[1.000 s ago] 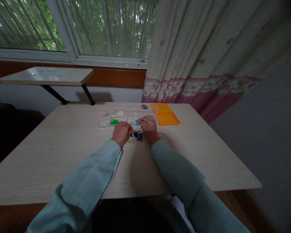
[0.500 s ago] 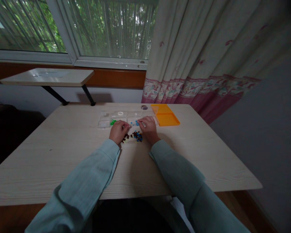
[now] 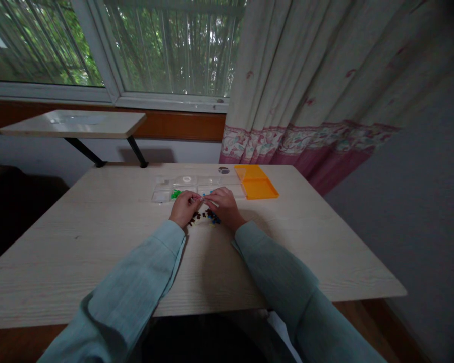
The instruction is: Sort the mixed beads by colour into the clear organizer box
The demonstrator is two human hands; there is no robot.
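My left hand and my right hand meet fingertip to fingertip over the front edge of a clear compartment box. Both are pinched closed; whatever sits between the fingers is too small to make out. Green pieces lie in a left compartment. A few blue pieces show in the compartment behind my fingers, partly hidden by my right hand. Below the hands, a loose pile of small dark brown, blue and cream pieces rests on the table, partly covered by my right hand.
An orange open case lies to the right of the clear box on the wooden table. Behind the box is a round grey spot. A small raised shelf on black legs stands at the back left, by the window.
My right hand has moved left and slightly down from the blue pieces' compartment, so its fingertips now touch those of my left hand. My left hand has stayed nearly in place.
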